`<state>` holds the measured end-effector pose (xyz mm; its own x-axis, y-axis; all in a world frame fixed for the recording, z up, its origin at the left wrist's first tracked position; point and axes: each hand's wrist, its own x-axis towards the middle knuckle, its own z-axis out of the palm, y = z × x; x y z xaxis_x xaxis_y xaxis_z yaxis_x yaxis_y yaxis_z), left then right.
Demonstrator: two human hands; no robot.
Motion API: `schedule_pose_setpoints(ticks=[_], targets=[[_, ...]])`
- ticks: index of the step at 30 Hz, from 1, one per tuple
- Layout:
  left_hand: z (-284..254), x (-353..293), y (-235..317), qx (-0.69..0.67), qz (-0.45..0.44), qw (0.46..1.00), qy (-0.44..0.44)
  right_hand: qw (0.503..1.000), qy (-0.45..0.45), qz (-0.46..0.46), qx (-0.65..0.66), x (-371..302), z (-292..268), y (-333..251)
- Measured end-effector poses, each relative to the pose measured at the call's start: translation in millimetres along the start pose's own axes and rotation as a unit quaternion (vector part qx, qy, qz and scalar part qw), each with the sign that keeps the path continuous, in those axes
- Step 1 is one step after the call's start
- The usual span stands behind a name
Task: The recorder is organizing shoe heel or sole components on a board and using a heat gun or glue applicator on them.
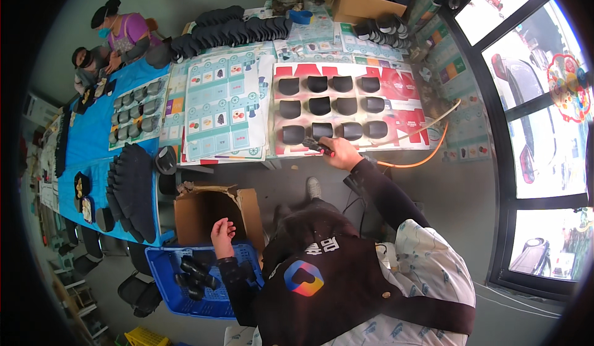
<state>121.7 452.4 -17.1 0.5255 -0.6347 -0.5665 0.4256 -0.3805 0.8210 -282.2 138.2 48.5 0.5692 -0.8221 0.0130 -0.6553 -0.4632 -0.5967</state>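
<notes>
The right hand (339, 154) is holding its grip closed around a dark tool with red parts (317, 146), whose nose is pointing at the front row of black curved pieces (352, 130). These pieces are lying in three rows of four on a red-and-white sheet (405, 89). The left hand (223, 234) is hanging half-curled near a cardboard box (250, 213) and a blue crate (185, 307), nothing visible in its grip. An orange hose (416, 164) is looping beside the sheet's front right corner. Risk, as judged: a dipping wrist could be nudging a front piece out of row; the hose, if snagging on the sheet's edge, could be dragging pieces askew. Unclear: the tool's nose is blending into the dark pieces, so contact cannot be told; the forearm is hiding where the hose leads; the left sleeve is covering part of the crate.
</notes>
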Motion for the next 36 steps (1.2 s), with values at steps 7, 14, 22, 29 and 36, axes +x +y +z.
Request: schedule_pose_setpoints(ticks=[7, 14, 22, 29, 36], targets=[[-7.2, 2.0, -0.9, -0.005, 0.001, 1.0, -0.008, 1.0, -0.017, 0.021, -0.004, -8.5, -2.4, 1.3], [-6.1, 2.6, 3.1, -0.018, 0.001, 1.0, 0.006, 0.998, 0.021, 0.066, -0.014, -4.2, -6.5, 10.1], [9.6, -1.2, 3.5, -0.029, -0.016, 0.999, 0.032, 0.998, 0.005, 0.063, 0.006, 7.4, 10.2, 21.7], [14.6, -6.7, 1.6, -0.032, 0.002, 0.999, 0.04, 0.999, -0.04, 0.004, -0.001, 20.8, 17.5, 19.3], [12.8, -14.9, -14.6, -0.042, -0.011, 0.997, 0.06, 0.996, -0.088, -0.021, -0.026, 35.1, 17.6, 15.2]])
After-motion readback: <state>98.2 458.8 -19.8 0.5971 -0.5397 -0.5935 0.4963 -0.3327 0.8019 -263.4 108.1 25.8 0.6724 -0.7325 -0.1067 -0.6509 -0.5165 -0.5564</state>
